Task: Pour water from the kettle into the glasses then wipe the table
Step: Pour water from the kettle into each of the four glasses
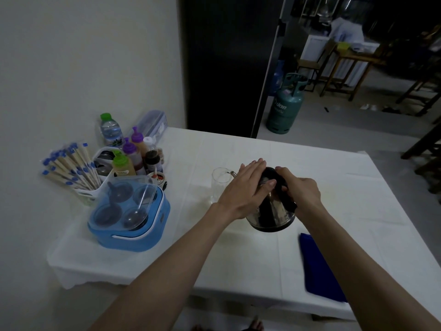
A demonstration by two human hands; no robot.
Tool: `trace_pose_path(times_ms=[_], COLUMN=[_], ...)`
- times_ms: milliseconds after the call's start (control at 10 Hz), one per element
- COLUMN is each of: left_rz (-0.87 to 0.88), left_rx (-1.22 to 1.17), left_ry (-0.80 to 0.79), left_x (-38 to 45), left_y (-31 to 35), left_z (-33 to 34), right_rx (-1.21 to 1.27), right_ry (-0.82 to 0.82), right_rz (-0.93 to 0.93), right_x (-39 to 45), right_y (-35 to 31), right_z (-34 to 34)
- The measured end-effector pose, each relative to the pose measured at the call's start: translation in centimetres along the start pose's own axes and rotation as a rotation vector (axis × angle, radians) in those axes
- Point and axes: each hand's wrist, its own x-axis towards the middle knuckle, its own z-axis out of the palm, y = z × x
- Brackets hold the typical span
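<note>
Glass (220, 185) on the white table (334, 177) just left of the kettle (272, 211), left hand (248, 187) flat and open on the kettle's lid, right hand (301, 191) closed round its black handle, blue cloth (319, 268) at the near right.

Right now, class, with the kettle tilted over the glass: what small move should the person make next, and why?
Probably tip the kettle a little further. Its spout already sits at the rim of the glass, the right hand grips the handle and the left hand lies flat on the lid. The glass looks almost empty, though this dim view makes that uncertain.
</note>
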Motion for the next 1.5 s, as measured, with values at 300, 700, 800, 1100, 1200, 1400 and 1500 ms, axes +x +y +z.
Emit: trace_pose_path(times_ms=[300, 700, 800, 1100, 1200, 1400, 1500], left_rz=[-0.003, -0.001, -0.005, -0.008, -0.006, 0.012, 0.041], left_rx=[0.003, 0.003, -0.002, -0.004, -0.002, 0.011, 0.03], left_ry=[-0.003, -0.005, -0.011, -0.021, -0.024, -0.031, -0.044], left_x=[0.05, 0.11, 0.1, 0.08, 0.12, 0.23, 0.34], left_y=[-0.05, -0.29, -0.33, -0.52, -0.66, -0.85, -0.86], left_z=[0.02, 0.1, 0.01, -0.08, -0.13, -0.33, -0.5], right_rx=[0.006, 0.016, 0.022, 0.031, 0.052, 0.117, 0.179], right_ry=[-0.005, -0.008, -0.01, 0.002, 0.005, -0.006, -0.036], right_rz=[0.005, 0.013, 0.015, 0.032, 0.037, 0.072, 0.098], right_x=[0.02, 0.03, -0.12, -0.35, -0.35, -0.4, -0.56], right_y=[0.03, 0.05, 0.0, -0.15, -0.14, 0.25, 0.78], right_z=[-0.02, 0.11, 0.1, 0.41, 0.54, 0.8, 0.84])
